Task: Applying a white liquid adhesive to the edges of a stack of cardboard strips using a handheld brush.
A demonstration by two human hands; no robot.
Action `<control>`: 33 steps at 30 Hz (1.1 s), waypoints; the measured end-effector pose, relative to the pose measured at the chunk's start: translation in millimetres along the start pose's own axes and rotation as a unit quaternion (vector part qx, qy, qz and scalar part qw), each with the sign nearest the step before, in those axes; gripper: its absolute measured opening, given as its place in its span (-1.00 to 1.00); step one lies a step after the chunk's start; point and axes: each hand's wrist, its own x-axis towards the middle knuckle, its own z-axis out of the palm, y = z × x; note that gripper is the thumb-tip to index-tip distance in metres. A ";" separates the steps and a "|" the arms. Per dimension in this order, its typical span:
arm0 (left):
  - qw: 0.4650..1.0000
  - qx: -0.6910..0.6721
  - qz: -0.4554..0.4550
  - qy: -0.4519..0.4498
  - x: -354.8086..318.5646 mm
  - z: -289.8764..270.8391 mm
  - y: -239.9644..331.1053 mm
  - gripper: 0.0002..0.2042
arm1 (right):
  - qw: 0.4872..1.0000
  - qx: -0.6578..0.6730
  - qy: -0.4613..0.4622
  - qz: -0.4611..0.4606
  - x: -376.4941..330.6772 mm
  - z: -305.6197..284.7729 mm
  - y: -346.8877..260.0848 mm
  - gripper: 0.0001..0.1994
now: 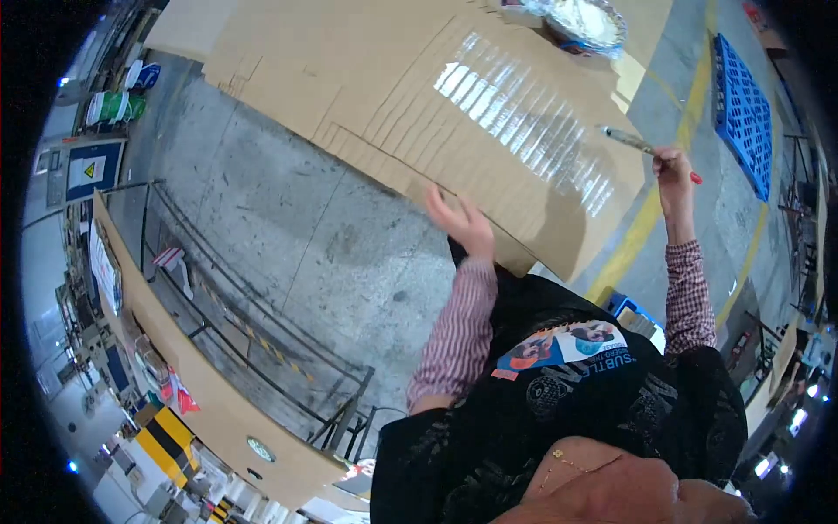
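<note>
My right hand [672,166] is closed around a slim grey knife-like tool [630,140] with a red end. Its pale tip points left, over the right part of a large brown cardboard sheet [288,52]. My left hand [461,223] has its fingers apart and holds nothing. It is by the sheet's near edge; whether it touches the cardboard, I cannot tell. Parallel lines like cuts or creases cross the sheet, and shiny clear strips [497,109] cover its middle right. On its far side lies a round clear-and-white item [587,22], perhaps a tape roll.
A blue plastic pallet [742,113] lies at the far right, beyond a yellow floor line [698,79]. On the left are a black metal frame [253,323] and a brown-edged table [201,384]. A small blue box [630,307] is close to my body.
</note>
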 end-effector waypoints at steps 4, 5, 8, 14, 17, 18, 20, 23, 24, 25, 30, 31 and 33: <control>0.860 -0.154 -0.457 -0.165 -112.3 -44.1 -67.1 -0.60 | 0.997 -0.078 0.001 0.027 -1.7 0.6 3.2 -0.84; 0.781 -0.124 -0.552 -0.266 -117.8 -46.4 -53.2 -0.54 | 0.998 -0.050 0.029 0.010 -2.1 -3.1 7.9 -0.87; 0.639 -0.070 -0.616 -0.456 -126.5 -41.0 -4.8 -0.35 | 0.999 -0.035 0.012 -0.001 4.8 -20.9 25.2 -0.87; 0.605 -0.261 -0.604 -0.448 -172.0 5.8 -21.3 -0.25 | 0.999 0.012 -0.003 0.031 12.5 -50.0 49.1 -0.88; 0.606 -0.359 -0.559 -0.437 -172.2 13.8 -11.1 -0.37 | 0.999 0.019 -0.003 0.041 9.1 -56.9 50.1 -0.88; 0.614 -0.359 -0.551 -0.435 -171.4 12.5 -5.4 -0.41 | 0.999 0.016 -0.012 0.045 5.2 -62.2 50.8 -0.88; 0.620 -0.354 -0.547 -0.436 -169.3 10.3 5.9 -0.46 | 0.998 0.007 0.003 0.061 -10.7 -76.2 57.0 -0.88; 0.610 -0.354 -0.569 -0.423 -165.9 10.0 15.8 -0.48 | 0.997 0.003 0.027 0.075 -39.8 -98.4 62.2 -0.89; 0.615 -0.351 -0.573 -0.413 -165.8 10.4 17.6 -0.48 | 0.996 0.009 0.040 0.076 -50.6 -105.5 61.8 -0.89; 0.619 -0.348 -0.577 -0.403 -165.4 10.6 19.0 -0.47 | 0.997 -0.001 0.027 0.074 -59.6 -113.0 60.7 -0.87; 0.627 -0.339 -0.577 -0.399 -162.8 9.7 22.9 -0.47 | 0.995 -0.026 0.037 0.086 -91.2 -124.1 44.7 -0.87; 0.634 -0.322 -0.575 -0.404 -162.1 9.6 25.0 -0.47 | 0.996 -0.034 0.033 0.080 -92.8 -124.7 41.3 -0.87; 0.642 -0.303 -0.573 -0.409 -160.6 9.8 27.5 -0.47 | 0.997 -0.022 0.051 0.060 -88.1 -116.5 37.5 -0.87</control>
